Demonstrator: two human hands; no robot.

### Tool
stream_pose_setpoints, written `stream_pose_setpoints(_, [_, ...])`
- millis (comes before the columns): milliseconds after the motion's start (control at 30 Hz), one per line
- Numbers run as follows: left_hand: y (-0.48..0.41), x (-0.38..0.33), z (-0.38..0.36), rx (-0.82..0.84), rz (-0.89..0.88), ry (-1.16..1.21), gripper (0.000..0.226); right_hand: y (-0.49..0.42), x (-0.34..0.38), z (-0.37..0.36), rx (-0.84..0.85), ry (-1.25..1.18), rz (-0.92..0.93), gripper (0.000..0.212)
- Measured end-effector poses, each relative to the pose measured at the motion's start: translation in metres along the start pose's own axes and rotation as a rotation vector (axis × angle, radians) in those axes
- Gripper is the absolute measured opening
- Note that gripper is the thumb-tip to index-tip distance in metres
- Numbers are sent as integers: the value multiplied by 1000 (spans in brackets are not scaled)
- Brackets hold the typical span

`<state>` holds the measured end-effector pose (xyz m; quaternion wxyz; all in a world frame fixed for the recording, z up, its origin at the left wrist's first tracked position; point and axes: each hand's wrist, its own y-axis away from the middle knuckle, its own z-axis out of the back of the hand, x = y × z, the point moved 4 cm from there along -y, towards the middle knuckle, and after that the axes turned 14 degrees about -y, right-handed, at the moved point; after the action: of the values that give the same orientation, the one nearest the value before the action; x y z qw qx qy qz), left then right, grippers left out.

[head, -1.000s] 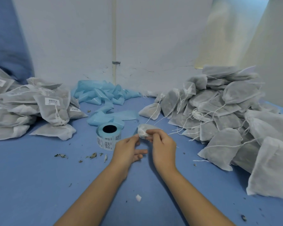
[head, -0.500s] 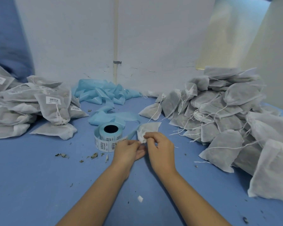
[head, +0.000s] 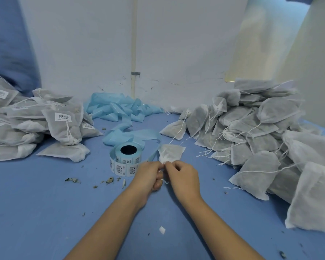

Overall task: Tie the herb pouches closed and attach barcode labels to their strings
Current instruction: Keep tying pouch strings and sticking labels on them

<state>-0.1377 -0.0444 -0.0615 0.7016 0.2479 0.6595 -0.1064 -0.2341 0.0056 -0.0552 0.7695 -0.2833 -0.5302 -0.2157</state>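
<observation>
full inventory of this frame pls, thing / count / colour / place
Herb pouch in hand: one, white-grey, centre, just right of the roll, neck toward the hands.
Labelled pouches: a pile, grey with white barcode labels, left.
Unlabelled pouches: a larger pile, grey with loose white strings, right.
Label roll: one, white barcode labels on blue backing, centre, standing on its flat side.
Spent backing tape: a loose heap, light blue, behind the roll by the wall.
Herb crumbs: scattered, brownish-green, on the table.
Paper scrap: one, white, near edge.
Table: blue.
Left hand: pinches the pouch's neck.
Right hand: pinches it too.
</observation>
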Motion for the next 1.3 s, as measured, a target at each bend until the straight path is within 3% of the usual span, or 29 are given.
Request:
stream_pose_setpoints(433, [0,-2,-5,9,-103,-77,21,-4,2,0,131,-475,-294,19])
stream_pose_setpoints(833, [9,-4,-7,84,-193,-138,25,-4,2,4,76,-612,-351,12])
stream_pose_setpoints(1100, [5,-6,-14,98,-210,-125,35,-7,-2,5,-71,-731,-401,4])
stream_pose_setpoints(1200, [3,-4,-16,52,-249,-187,25,-8,-3,8,-52,-765,-417,7])
stream_pose_setpoints(1300, [5,-1,-7,-140,-390,-389,15,-7,-4,8,51,-969,-495,8])
